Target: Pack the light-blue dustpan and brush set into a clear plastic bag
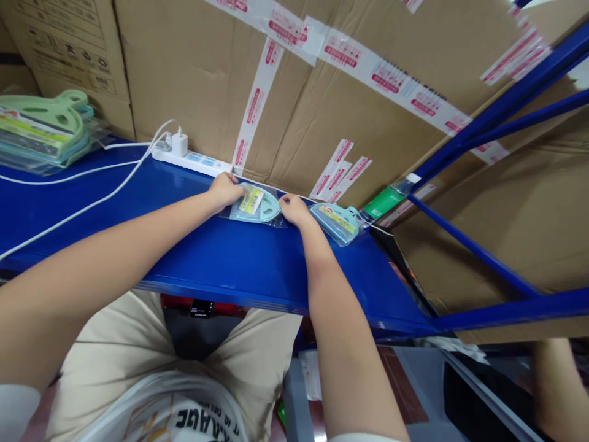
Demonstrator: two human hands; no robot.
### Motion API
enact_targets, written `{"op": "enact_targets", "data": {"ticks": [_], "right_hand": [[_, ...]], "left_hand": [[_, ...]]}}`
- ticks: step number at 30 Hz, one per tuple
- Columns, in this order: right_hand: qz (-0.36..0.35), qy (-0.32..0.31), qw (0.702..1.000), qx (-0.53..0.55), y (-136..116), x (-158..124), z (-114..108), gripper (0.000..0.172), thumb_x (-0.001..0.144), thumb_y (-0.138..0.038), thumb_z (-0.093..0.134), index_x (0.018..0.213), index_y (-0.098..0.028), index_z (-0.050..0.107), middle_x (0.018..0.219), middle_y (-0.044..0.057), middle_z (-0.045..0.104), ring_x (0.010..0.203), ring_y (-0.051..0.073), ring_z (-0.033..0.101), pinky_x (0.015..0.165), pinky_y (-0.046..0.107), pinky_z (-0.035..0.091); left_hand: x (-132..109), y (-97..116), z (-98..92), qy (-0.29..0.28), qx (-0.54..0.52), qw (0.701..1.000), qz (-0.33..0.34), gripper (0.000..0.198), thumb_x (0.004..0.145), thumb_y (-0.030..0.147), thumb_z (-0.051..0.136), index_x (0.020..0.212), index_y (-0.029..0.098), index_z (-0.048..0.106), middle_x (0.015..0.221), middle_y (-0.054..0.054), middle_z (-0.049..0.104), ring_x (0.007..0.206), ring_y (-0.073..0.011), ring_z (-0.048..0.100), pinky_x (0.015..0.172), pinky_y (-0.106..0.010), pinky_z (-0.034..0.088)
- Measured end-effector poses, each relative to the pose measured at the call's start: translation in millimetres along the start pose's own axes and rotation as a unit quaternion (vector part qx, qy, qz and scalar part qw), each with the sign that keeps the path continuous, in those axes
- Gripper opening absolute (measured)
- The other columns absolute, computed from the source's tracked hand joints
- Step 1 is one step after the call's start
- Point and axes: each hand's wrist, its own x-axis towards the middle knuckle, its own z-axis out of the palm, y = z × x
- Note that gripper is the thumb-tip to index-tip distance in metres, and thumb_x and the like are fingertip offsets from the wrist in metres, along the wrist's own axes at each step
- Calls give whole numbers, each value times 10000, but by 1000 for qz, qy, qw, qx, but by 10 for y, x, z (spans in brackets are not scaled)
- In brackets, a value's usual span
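Note:
A light-blue dustpan set [264, 209] in a clear plastic bag with a yellow-green label lies on the blue shelf [221, 258], against the cardboard at the back. My left hand [225, 190] pinches the left side of its bag, fingers curled at the label. At the other end, by the rounded handle, my right hand [293, 207] is closed with its fingertips on the bag. A second bagged light-blue dustpan set [338, 222] rests just right of my right hand.
Several bagged green and blue dustpans [50, 132] are stacked at the far left. A white power strip [197, 162] with cables [124, 187] runs along the back. A green-labelled bottle [386, 201] leans near the blue rack bars [478, 245]. Another person's arm [559, 387] shows at lower right.

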Motion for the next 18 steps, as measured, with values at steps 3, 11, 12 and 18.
{"op": "enact_targets", "data": {"ticks": [3,11,12,18], "right_hand": [[-4,3,1000,0,16,18,18,178,972,-203,555,981,-191,733,1098,87,788,1064,221,712,929,286,513],[-14,1,1000,10,65,72,51,164,962,-221,567,950,-202,730,1065,77,787,1025,208,712,929,295,514],[-14,1,1000,10,66,74,50,160,961,-223,570,944,-204,728,1061,75,787,1023,207,712,926,294,515],[-11,3,1000,6,47,53,35,164,964,-223,566,942,-210,727,1049,71,791,1008,211,718,912,294,520]], "left_hand": [[6,7,2,-7,-1,1000,-2,416,682,142,865,993,208,596,746,30,533,690,-149,533,611,-294,412],[-10,26,-45,-5,33,999,13,465,651,189,899,1035,184,638,751,27,541,697,-152,549,615,-289,432],[-13,26,-51,-9,41,999,17,490,644,193,902,1058,183,641,745,28,543,688,-154,550,609,-290,431],[-52,57,-104,-75,89,992,37,487,673,196,878,1107,182,657,654,33,581,562,-130,502,531,-276,373]]}}
